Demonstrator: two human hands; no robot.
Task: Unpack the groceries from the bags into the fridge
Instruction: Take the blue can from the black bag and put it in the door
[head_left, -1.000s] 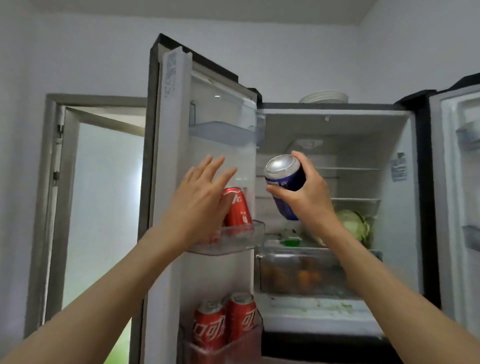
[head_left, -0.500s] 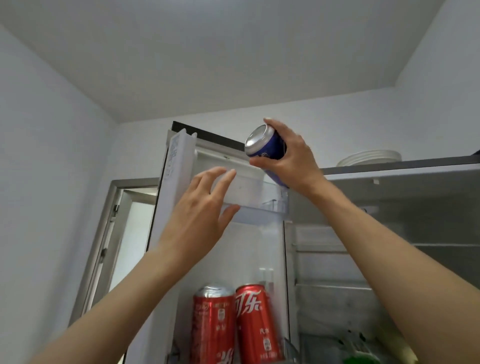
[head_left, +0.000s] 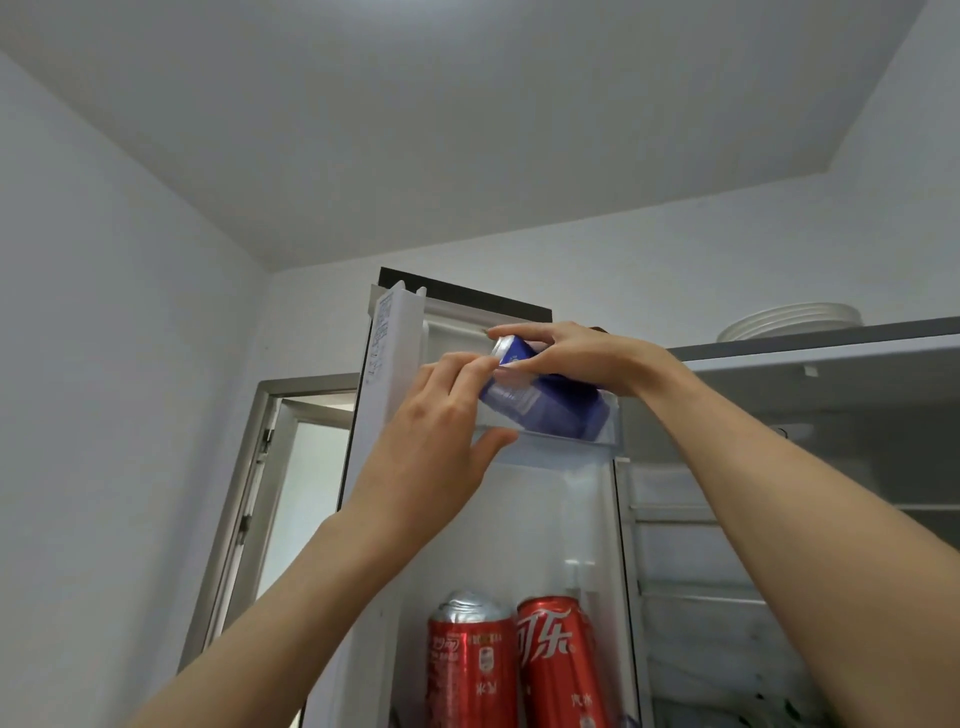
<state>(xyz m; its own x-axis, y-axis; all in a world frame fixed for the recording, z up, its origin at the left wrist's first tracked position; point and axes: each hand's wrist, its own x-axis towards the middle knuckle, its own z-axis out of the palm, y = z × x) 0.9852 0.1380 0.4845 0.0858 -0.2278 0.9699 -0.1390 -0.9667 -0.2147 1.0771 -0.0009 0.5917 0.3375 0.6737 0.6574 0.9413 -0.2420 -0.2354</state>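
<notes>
Standing open, the fridge (head_left: 779, 364) shows its door (head_left: 395, 364); high in it the top bin (head_left: 550, 441) takes a blue can (head_left: 511, 395), tilted, base down inside. The right hand (head_left: 576, 358) is closed over its upper side; the left hand (head_left: 441, 431), half open, touches its near edge with fingertips. Likely light, stiff, slick and easily dented, so hold the sidewall. Below, two red cans (head_left: 519, 665) carry Chinese Coca-Cola script; the blue label is unreadable

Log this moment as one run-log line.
step: shelving blue can | right hand: gripping can, tilted, in top door bin | left hand: fingertips on can | two red cans: lower bin
</notes>
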